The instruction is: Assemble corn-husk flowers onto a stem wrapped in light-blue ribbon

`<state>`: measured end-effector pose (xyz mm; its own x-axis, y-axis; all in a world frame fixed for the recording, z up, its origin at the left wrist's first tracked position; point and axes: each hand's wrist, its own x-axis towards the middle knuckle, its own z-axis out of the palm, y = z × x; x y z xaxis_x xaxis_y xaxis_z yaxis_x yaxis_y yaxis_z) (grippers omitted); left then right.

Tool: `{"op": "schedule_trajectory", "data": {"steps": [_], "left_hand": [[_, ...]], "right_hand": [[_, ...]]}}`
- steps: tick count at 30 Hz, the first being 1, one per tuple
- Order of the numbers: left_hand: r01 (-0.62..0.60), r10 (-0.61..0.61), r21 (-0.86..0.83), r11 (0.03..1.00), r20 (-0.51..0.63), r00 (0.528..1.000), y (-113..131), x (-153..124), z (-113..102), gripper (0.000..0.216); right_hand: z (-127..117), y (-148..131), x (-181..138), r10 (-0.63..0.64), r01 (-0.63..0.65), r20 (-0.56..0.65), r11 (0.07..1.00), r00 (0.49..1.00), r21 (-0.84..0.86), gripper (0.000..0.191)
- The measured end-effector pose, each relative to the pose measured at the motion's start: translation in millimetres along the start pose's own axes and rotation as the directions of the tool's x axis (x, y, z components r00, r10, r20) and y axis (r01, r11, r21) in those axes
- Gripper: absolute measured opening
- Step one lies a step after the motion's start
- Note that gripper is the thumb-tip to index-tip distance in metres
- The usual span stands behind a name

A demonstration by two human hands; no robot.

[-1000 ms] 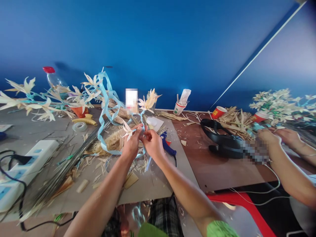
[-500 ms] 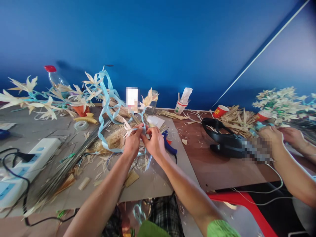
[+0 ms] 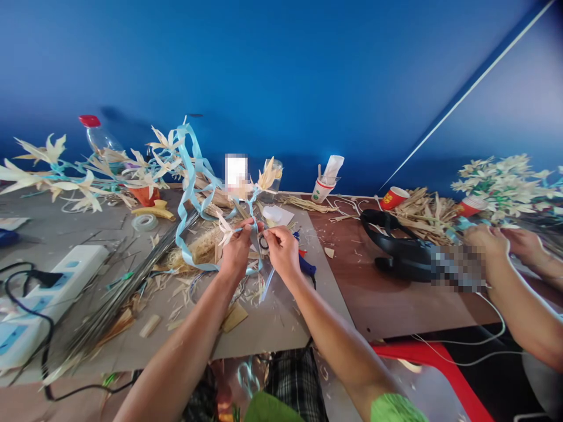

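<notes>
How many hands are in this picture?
4: the wearer's left hand and right hand, at centre; a co-worker's nearer hand and farther hand, at far right.

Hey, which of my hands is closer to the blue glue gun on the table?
Right. Your right hand is just left of the blue glue gun, partly hiding it; your left hand is farther left.
</notes>
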<state>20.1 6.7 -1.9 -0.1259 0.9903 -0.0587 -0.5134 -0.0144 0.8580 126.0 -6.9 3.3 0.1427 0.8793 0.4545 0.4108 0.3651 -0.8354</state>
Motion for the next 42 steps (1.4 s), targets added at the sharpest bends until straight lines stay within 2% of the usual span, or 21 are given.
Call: {"op": "schedule_trajectory", "data": {"steps": [4, 10, 12, 14, 16, 18, 21, 25, 29, 31, 34, 37, 39, 42], "left_hand": [[-0.006, 0.006, -0.008, 1.0, 0.01, 1.0, -2, 1, -2, 0.039], [-0.013, 0.011, 0.067, 0.998, 0.025, 1.0, -9, -4, 0, 0.044], [-0.021, 0.02, 0.108, 0.994, 0.011, 1.0, -10, -6, 0, 0.043], [-0.012, 0.01, 0.108, 0.994, 0.015, 1.0, -10, -5, 0, 0.042], [0.006, -0.009, 0.059, 0.998, 0.044, 0.999, -10, -3, -1, 0.041], [0.015, -0.015, -0.001, 1.0, 0.067, 0.998, -8, -1, -1, 0.038], [0.03, -0.026, -0.055, 0.998, 0.08, 0.996, -4, -1, -1, 0.035], [0.052, -0.045, -0.064, 0.997, 0.109, 0.993, 0, -1, 1, 0.036], [0.044, -0.034, -0.087, 0.995, 0.111, 0.993, -1, 1, 1, 0.035], [0.03, -0.022, -0.083, 0.996, 0.098, 0.995, -2, 2, 0, 0.035], [-0.014, 0.016, -0.02, 1.0, 0.076, 0.997, -1, 1, -1, 0.032], [-0.043, 0.04, 0.039, 0.998, 0.079, 0.996, 2, -2, 1, 0.027], [-0.065, 0.062, 0.053, 0.997, 0.059, 0.996, 4, -3, 3, 0.024], [-0.109, 0.108, 0.064, 0.992, 0.016, 0.994, 4, -4, 4, 0.02]], "right_hand": [[3, 2, -2, -0.023, 0.024, 0.019, 0.998, 1.0, -0.064, 0.016], [10, 7, -3, -0.139, 0.133, 0.003, 0.942, 0.99, -0.308, 0.006], [9, 7, -2, -0.157, 0.152, 0.01, 0.936, 0.987, -0.319, 0.009], [8, 6, 0, -0.138, 0.137, 0.012, 0.957, 0.99, -0.256, 0.012], [7, 4, 2, -0.048, 0.05, 0.023, 0.994, 0.999, -0.1, 0.013], [4, 3, 4, 0.124, -0.135, 0.088, 0.983, 0.988, 0.127, 0.017], [-2, 3, 9, 0.324, -0.399, 0.242, 0.824, 0.915, 0.402, 0.022], [-9, 2, 13, 0.375, -0.522, 0.363, 0.653, 0.853, 0.549, 0.026], [-15, -1, 14, 0.394, -0.643, 0.508, 0.498, 0.766, 0.583, 0.028], [-17, -1, 15, 0.398, -0.688, 0.562, 0.448, 0.725, 0.57, 0.032], [-22, 1, 16, 0.409, -0.757, 0.64, 0.416, 0.65, 0.503, 0.038], [-24, 3, 17, 0.423, -0.805, 0.693, 0.417, 0.583, 0.423, 0.034], [-23, 4, 16, 0.428, -0.806, 0.696, 0.44, 0.577, 0.397, 0.032], [-19, 4, 12, 0.431, -0.775, 0.666, 0.505, 0.608, 0.38, 0.031]]}}
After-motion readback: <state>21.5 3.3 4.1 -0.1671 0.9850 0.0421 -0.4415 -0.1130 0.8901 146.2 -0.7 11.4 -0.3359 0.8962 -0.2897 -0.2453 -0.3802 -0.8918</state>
